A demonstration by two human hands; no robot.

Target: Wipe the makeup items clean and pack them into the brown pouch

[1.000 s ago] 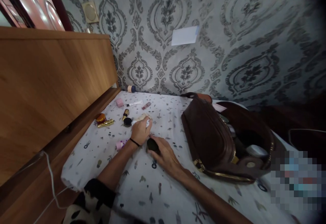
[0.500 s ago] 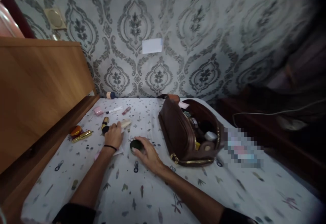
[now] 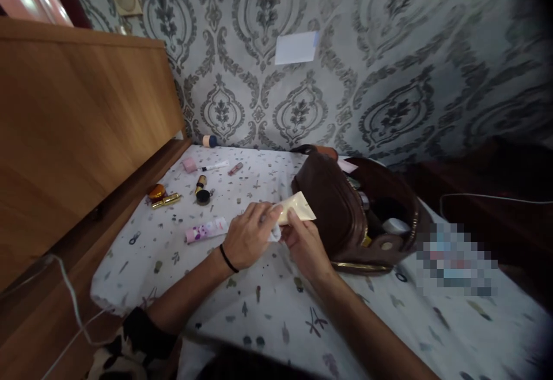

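Note:
A cream-coloured squeeze tube (image 3: 298, 208) is held in front of me, near the bag's left side. My left hand (image 3: 250, 233), with a black band at the wrist, closes around its left end. My right hand (image 3: 305, 244) pinches its lower side with the thumb on top. A small whitish piece (image 3: 275, 232) shows under the tube between the hands; I cannot make out what it is. To the left of my left hand, a white and pink tube (image 3: 206, 230) with purple print lies on the cloth. The brown bag (image 3: 328, 207) stands unzipped beside my right hand, with several items inside.
Farther left lie a round black container (image 3: 203, 197), a gold and black bottle (image 3: 201, 184), a gold tube (image 3: 166, 201) and an amber jar (image 3: 157, 192). Smaller cosmetics lie toward the wall. A wooden cabinet (image 3: 86, 121) borders the left; a blurred-out item (image 3: 457, 262) lies right.
The cream tube has been lifted off the cloth and brought right, into both hands. The dark green round thing has left my right hand and is no longer visible. The view has shifted.

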